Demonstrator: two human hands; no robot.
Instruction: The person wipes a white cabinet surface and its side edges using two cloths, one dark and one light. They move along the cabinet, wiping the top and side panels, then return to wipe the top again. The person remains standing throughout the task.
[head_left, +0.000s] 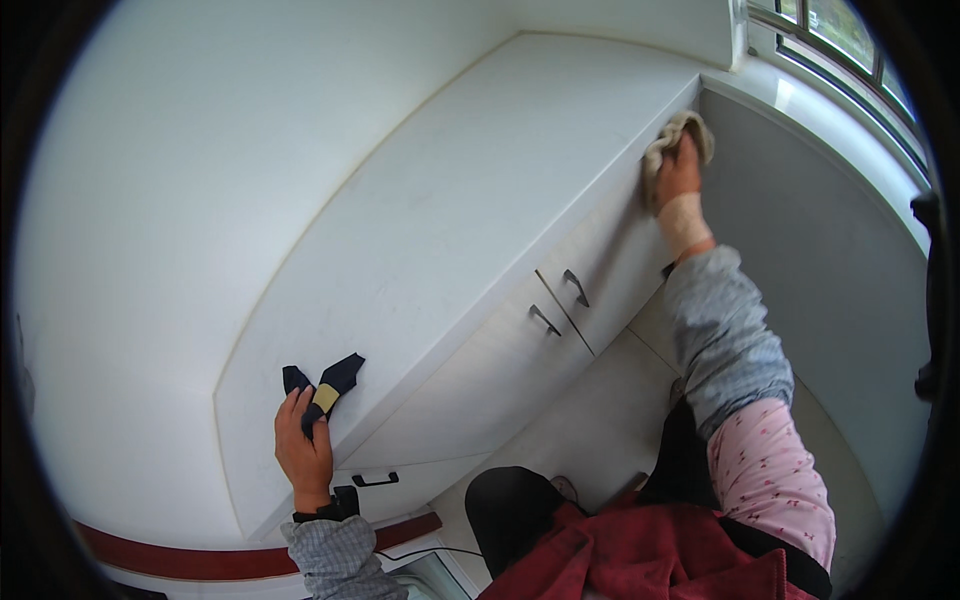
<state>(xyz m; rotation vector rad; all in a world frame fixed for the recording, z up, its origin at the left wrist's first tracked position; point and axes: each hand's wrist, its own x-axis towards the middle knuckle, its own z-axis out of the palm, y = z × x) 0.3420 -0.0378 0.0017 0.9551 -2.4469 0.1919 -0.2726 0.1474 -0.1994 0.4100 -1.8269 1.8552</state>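
Observation:
My right hand (681, 172) is shut on a crumpled beige cloth (697, 131). The cloth is pressed to the upper front of the white cabinet (607, 232), at the far end where it meets a grey side panel (795, 180). Near the other end of the white countertop (420, 240), my left hand (302, 446) rests by the front edge. Between its thumb and fingers lies a dark navy fabric piece (343, 373) with a yellowish band; its lower part is partly covered by the hand.
Two dark handles (576, 289) sit on adjoining cabinet doors, and another handle (375, 478) is lower left. A window (832, 45) with a sill is at upper right. White wall (187, 187) borders the countertop. A thin cable (435, 550) runs beside my left sleeve above the tiled floor (570, 420).

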